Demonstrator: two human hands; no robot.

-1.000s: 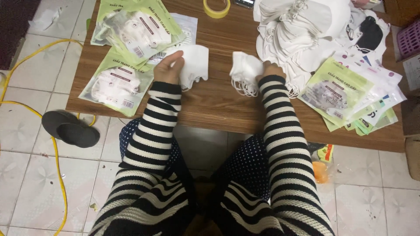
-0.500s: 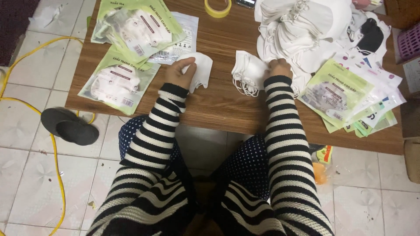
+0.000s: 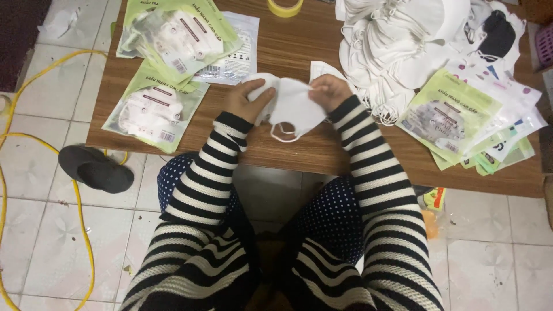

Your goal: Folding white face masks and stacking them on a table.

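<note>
A person in a black and white striped top sits at a low wooden counter (image 3: 322, 155) and looks down at both hands. The left hand (image 3: 249, 99) and the right hand (image 3: 327, 91) are close together over the middle of the counter. Between them they hold a white face mask (image 3: 291, 109). The left hand grips the left side of the mask with its fingers curled around it. The right hand pinches the right side near the top. The mask hangs a little toward the person, and its thin ear loop (image 3: 283, 133) droops down over the wood.

Just behind the right hand a bit of another white mask (image 3: 321, 69) lies flat on the counter. Farther right sits a big pile of white masks (image 3: 403, 40), with a black mask (image 3: 496, 35) on top near the corner. Beside that pile, at the right edge, is a fan of flat green and clear packets (image 3: 472, 124).

On the left side lie more green packets with masks inside (image 3: 154, 109), some stacked on each other. A roll of yellow tape (image 3: 285, 7) sits at the far edge of the counter.

On the tile floor to the left there is a dark slipper (image 3: 95, 168) and a yellow cord (image 3: 34, 138) that loops around it.
</note>
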